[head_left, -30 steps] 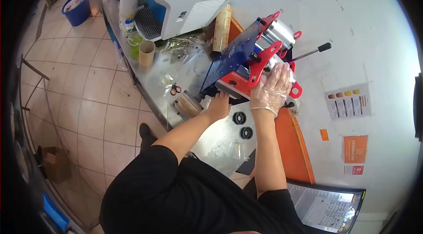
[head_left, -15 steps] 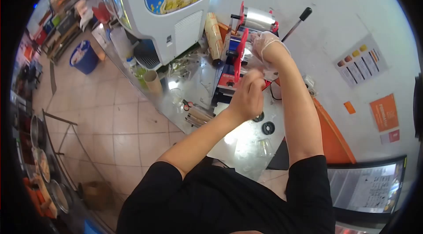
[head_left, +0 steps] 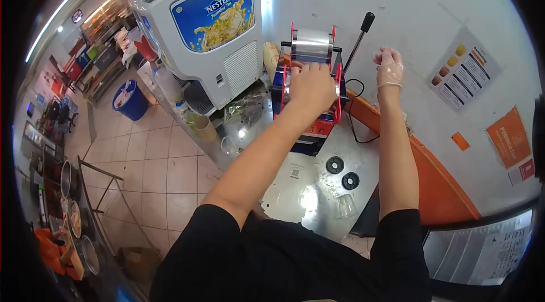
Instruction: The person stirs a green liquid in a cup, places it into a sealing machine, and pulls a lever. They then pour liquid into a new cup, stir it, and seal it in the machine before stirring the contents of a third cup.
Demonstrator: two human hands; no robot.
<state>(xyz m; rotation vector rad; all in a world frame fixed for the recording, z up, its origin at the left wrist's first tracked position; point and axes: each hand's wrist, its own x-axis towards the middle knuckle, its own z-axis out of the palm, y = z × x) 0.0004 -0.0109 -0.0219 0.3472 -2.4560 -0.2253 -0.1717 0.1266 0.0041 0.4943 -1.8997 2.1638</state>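
A machine with red-rimmed reels [head_left: 338, 110] stands on the metal counter, with a roll of clear film [head_left: 312, 44] across its top and a black-knobbed lever [head_left: 360, 40] at its right. My left hand [head_left: 311, 87], bare, lies over the lower reel between the red discs, its fingers curled on it; what they press on is partly hidden. To the right of the lever my right hand [head_left: 390, 69], in a clear plastic glove, is raised in front of the wall, fingers partly bent and apart, with nothing visible in it.
A white drink dispenser [head_left: 241, 69] stands left of the machine. Two black rings [head_left: 350, 181] and a clear cup [head_left: 345, 206] lie on the counter. An orange board [head_left: 440, 174] and a screen [head_left: 482, 248] are at right. A blue bin [head_left: 131, 101] stands on the floor.
My right hand has left the reels and moved right. My left hand has moved up onto the lower reel. The view has shifted, and the machine now appears straighter.
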